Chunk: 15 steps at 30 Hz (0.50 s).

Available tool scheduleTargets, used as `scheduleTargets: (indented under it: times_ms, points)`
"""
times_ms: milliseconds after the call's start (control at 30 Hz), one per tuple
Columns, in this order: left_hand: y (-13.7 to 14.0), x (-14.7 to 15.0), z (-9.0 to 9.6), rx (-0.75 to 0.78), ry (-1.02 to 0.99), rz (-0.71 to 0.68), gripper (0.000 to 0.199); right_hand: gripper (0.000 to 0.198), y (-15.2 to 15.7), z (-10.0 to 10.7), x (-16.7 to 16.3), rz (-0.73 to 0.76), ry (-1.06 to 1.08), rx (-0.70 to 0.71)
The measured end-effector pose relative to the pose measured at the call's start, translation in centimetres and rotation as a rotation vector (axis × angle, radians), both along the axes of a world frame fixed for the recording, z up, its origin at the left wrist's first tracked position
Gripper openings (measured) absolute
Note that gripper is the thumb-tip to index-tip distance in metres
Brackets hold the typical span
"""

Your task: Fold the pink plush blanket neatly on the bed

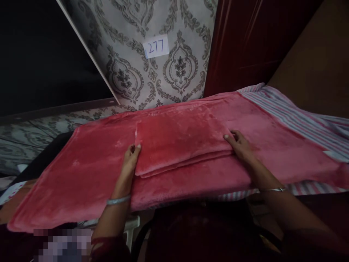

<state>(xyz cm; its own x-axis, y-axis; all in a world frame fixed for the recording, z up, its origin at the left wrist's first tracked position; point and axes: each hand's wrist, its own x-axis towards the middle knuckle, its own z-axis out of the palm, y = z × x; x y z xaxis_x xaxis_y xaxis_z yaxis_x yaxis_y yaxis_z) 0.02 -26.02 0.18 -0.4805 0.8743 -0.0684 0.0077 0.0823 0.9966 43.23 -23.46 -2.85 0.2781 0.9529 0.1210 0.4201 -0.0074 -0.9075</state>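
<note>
A folded red fleece cloth [180, 140] lies in the middle of the table on a larger spread red fleece blanket [95, 171]. Its near edge shows stacked layers. My left hand [132, 156] is closed at the cloth's left edge, thumb on top and fingers curled at the side. At the right edge my right hand [240, 145] pinches the near right corner, its thumb pointing inward. Parts of the fingers on both hands are hidden from view.
A striped cloth [297, 112] lies under the blanket at the right. Behind stands a patterned wall with a paper label [156, 46] reading 277. A dark screen [49, 58] is at the left, a dark red door panel [245, 47] at the back right. Bottom left is pixelated.
</note>
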Motion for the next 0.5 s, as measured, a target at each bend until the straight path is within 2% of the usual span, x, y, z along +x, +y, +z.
scheduleTargets:
  times_ms: [100, 233, 400, 500]
  points:
    - [-3.5, 0.6, 0.3, -0.018, 0.047, -0.026, 0.040, 0.058, -0.7, -0.1, -0.1, 0.022, -0.056, 0.000]
    - [-6.6, 1.5, 0.6, -0.079, -0.046, -0.036, 0.060, 0.065, -1.2, 0.3, -0.4, 0.033, -0.125, -0.033]
    - [-5.8, 3.1, 0.5, -0.014, -0.170, -0.092, 0.071, 0.065, -1.5, 0.5, -0.7, 0.111, -0.036, 0.022]
    - [-4.8, 3.8, 0.2, -0.018, -0.235, -0.106, 0.077, 0.062, -1.4, 0.7, -0.9, 0.136, -0.007, 0.000]
